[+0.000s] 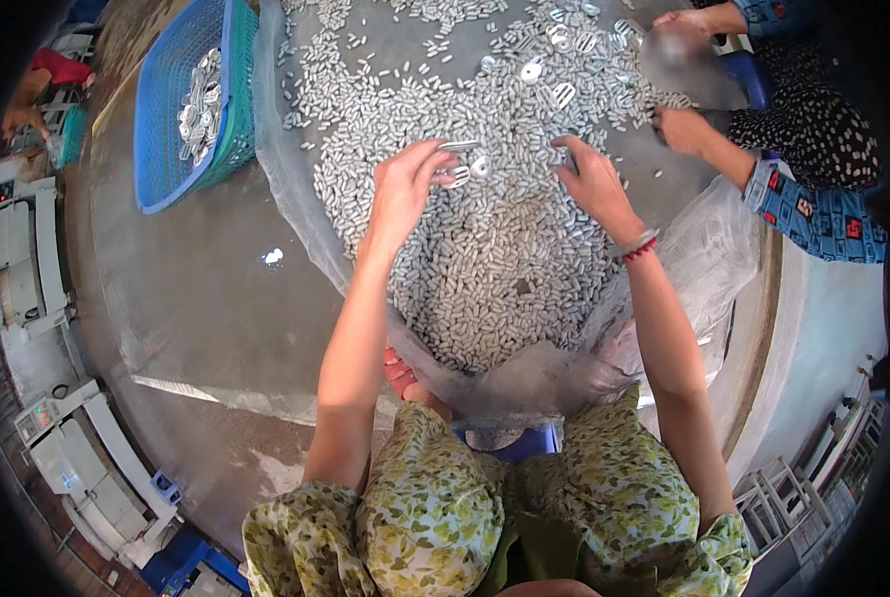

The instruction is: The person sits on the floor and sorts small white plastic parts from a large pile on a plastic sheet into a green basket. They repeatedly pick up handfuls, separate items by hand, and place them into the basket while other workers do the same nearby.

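A thick layer of small grey metal pellets (505, 249) lies spread before me on a plastic sheet. My left hand (402, 194) pinches a flat slotted metal piece (457, 146) above the layer. By its fingertips are another slotted piece (459, 177) and a round white-silver disc (481, 167); whether the fingers touch them I cannot tell. My right hand (596, 189) hovers over the pellets, thumb and fingers apart, nothing visible between them. Farther off, more slotted plates (563, 96) and a shiny disc (531, 72) rest among the pellets.
A blue basket (151, 139) nested with a green one holds slotted metal pieces at the far left. On the right, a co-worker's hand (686, 131) touches pellets; the other hand is near a motion-blurred object. Clear plastic sheeting (694, 264) edges the pile. Machines (87, 478) stand at left.
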The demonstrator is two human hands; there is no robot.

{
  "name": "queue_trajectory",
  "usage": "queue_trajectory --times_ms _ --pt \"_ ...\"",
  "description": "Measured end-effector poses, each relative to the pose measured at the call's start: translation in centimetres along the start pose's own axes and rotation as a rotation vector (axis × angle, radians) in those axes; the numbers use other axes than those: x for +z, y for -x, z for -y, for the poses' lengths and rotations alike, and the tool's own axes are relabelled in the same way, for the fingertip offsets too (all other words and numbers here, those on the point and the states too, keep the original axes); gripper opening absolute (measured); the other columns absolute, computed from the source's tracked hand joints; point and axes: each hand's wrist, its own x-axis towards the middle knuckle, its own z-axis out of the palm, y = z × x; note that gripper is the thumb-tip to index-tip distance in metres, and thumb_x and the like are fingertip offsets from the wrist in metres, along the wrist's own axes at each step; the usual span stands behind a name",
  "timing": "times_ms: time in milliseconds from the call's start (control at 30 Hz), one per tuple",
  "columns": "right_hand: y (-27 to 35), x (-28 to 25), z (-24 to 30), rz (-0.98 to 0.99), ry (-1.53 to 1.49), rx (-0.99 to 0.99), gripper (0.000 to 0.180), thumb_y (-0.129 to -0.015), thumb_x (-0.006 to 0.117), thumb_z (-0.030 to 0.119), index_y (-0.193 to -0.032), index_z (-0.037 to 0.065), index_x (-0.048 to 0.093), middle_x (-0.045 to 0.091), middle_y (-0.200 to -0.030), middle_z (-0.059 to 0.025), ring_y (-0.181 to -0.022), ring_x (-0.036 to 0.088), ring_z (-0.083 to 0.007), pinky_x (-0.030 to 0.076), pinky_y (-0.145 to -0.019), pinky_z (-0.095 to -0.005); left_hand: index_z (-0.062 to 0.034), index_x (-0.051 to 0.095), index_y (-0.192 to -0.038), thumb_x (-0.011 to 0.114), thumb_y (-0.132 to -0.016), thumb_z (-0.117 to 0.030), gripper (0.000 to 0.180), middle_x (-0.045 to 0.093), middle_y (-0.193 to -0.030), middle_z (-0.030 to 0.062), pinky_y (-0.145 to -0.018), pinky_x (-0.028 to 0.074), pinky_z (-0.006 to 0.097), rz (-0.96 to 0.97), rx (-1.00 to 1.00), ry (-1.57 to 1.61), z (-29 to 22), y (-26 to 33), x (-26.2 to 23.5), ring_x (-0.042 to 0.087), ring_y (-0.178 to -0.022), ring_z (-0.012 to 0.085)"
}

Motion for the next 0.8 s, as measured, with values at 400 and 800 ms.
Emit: queue_trajectory --times_ms 400,800 --pt "-10.0 0.4 -4.0 -0.080 0.349 0.167 0.039 -0.078 0.059 0.035 -0.095 0.002 0.049 0.061 -0.087 -0.0220 -0.083 0.059 -0.0385 0.047 -0.071 -0.0452 -0.0088 0.041 -0.059 0.052 -0.067 -0.005 0.014 0.044 -0.082 0.0045 -0.053 0.044 0.025 -0.006 -0.173 1.150 -0.1 1.7 0.9 0.051 -0.078 0.0214" --pt "-1.2 1.7 -0.8 0.111 -1.125 0.272 0.009 -0.078 0.058 0.005 -0.080 0.004 0.048 0.058 -0.079 -0.0065 -0.074 0.059 -0.0171 0.053 -0.063 -0.0304 -0.0063 0.051 -0.100 0.061 -0.077 -0.020 0.028 0.044 -0.097 0.0155 -0.070 0.046 0.041 0.200 0.139 -1.064 4.4 -1.4 4.6 0.055 -0.080 0.0339"
